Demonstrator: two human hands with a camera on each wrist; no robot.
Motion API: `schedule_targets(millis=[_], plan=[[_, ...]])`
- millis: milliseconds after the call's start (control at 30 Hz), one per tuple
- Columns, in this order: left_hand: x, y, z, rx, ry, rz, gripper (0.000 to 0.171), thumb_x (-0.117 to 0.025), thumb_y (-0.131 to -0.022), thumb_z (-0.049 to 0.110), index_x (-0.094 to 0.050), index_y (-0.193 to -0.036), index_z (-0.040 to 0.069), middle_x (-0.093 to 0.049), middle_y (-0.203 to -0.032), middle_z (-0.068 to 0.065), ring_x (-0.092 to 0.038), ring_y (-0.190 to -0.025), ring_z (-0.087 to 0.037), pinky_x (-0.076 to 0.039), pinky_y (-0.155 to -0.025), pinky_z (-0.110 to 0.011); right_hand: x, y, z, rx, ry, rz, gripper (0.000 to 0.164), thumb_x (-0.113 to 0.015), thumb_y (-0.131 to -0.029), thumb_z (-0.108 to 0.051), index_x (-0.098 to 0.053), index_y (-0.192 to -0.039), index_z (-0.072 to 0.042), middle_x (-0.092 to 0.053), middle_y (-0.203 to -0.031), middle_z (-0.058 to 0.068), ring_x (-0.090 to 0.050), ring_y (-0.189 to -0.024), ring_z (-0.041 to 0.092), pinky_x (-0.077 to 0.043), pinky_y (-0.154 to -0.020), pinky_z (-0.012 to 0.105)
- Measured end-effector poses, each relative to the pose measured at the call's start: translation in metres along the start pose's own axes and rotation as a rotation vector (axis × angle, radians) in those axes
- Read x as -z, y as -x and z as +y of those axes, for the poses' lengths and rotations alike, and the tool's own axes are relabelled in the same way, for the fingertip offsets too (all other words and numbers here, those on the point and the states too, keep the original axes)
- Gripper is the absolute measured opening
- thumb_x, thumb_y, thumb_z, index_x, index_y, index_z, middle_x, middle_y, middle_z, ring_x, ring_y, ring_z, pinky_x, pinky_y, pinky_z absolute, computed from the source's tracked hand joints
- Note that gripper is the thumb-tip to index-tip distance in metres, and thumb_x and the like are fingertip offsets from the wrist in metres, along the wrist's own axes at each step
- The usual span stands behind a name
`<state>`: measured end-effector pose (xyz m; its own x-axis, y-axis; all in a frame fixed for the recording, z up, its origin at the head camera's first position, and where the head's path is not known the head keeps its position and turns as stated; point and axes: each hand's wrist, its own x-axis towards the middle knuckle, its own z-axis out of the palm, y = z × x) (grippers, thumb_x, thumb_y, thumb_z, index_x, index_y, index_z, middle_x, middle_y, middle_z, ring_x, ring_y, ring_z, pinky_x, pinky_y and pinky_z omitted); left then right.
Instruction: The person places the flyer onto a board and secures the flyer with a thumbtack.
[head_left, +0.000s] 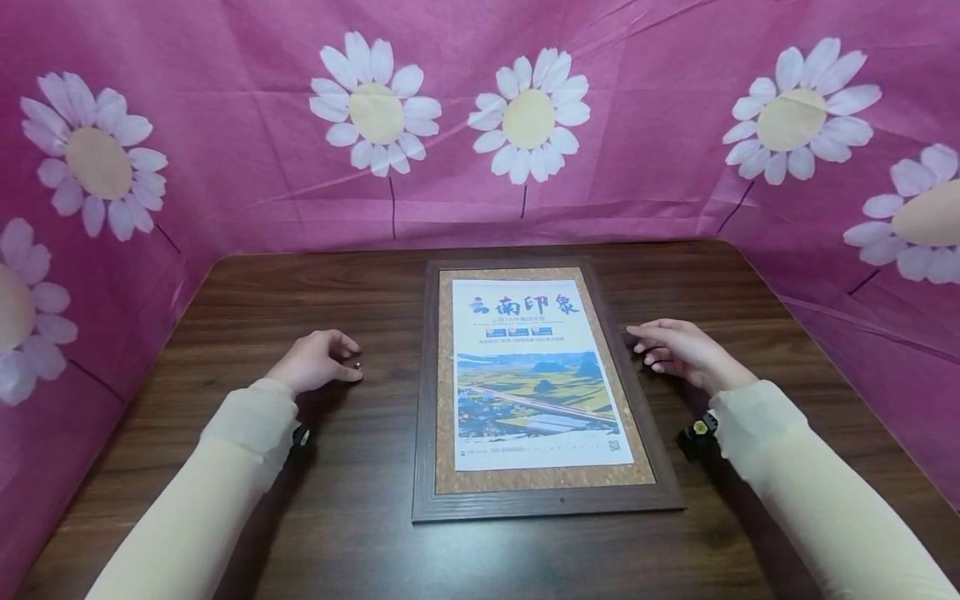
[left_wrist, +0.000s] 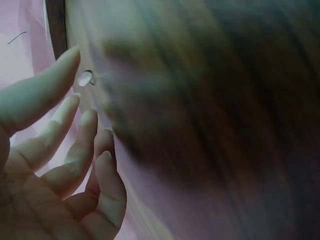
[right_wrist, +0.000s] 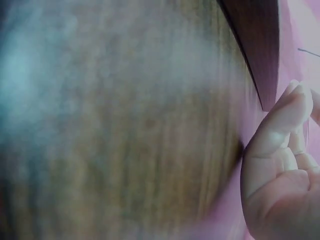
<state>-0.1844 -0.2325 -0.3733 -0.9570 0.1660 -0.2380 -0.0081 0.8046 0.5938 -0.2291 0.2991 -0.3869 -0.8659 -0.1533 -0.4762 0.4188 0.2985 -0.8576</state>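
Observation:
A small metal thumbtack [head_left: 357, 365] lies at the fingertips of my left hand [head_left: 315, 362], on the left of the table. In the left wrist view the round-headed thumbtack [left_wrist: 85, 78] shows its pin, and the thumb and forefinger of the left hand [left_wrist: 65, 145] are spread on either side of it. My right hand [head_left: 686, 354] is beside the right edge of a brown-framed cork board [head_left: 547, 498], fingers loosely bent and fingertips close to the frame. On the board's cork lies a white poster [head_left: 540, 392] with a landscape picture and large characters.
The board lies on a dark wood-grain table [head_left: 360, 467]. A pink cloth [head_left: 262, 150] with large white daisies hangs behind and along both sides. A dark wrist camera [head_left: 699, 437] sits below the right hand.

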Motion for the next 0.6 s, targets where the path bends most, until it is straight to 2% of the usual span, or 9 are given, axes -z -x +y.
schedule_targets(millis=[133, 367, 467, 600], plan=[[-0.0010, 0.0001, -0.0040, 0.013, -0.022, 0.013, 0.037, -0.078, -0.084, 0.019, -0.065, -0.111, -0.002, -0.067, -0.108, -0.020, -0.059, -0.105, -0.035, -0.047, -0.095, -0.050, -0.0012, -0.0028, -0.0007, 0.018, 0.028, 0.005, 0.031, -0.064, -0.097, -0.037, -0.053, -0.114, -0.013, -0.067, -0.081, -0.011, -0.061, -0.066, 0.002, -0.057, -0.064, 0.020], [-0.0026, -0.0018, -0.0066, 0.047, -0.030, 0.017, 0.033, -0.076, -0.087, 0.023, -0.066, -0.109, 0.000, -0.066, -0.104, -0.015, -0.059, -0.099, -0.029, -0.047, -0.090, -0.045, -0.0019, -0.0019, -0.0014, 0.116, 0.106, -0.024, 0.032, -0.064, -0.097, -0.036, -0.055, -0.120, -0.016, -0.068, -0.094, -0.011, -0.064, -0.074, 0.006, -0.059, -0.068, 0.025], [-0.0030, -0.0028, -0.0060, 0.048, -0.029, 0.011, 0.032, -0.076, -0.087, 0.023, -0.066, -0.108, 0.001, -0.066, -0.101, -0.013, -0.058, -0.096, -0.027, -0.048, -0.087, -0.042, -0.0011, -0.0015, -0.0005, 0.146, 0.144, -0.045, 0.041, -0.065, -0.097, -0.033, -0.054, -0.130, -0.012, -0.069, -0.096, -0.012, -0.065, -0.077, 0.008, -0.059, -0.069, 0.027], [-0.0038, -0.0038, -0.0059, 0.045, -0.038, 0.003, 0.032, -0.075, -0.088, 0.023, -0.066, -0.108, 0.000, -0.067, -0.098, -0.011, -0.058, -0.093, -0.025, -0.048, -0.085, -0.039, -0.0002, -0.0027, 0.0012, 0.177, 0.239, -0.094, 0.057, -0.065, -0.097, -0.030, -0.045, -0.144, -0.006, -0.067, -0.100, -0.010, -0.063, -0.080, 0.012, -0.059, -0.071, 0.031]])
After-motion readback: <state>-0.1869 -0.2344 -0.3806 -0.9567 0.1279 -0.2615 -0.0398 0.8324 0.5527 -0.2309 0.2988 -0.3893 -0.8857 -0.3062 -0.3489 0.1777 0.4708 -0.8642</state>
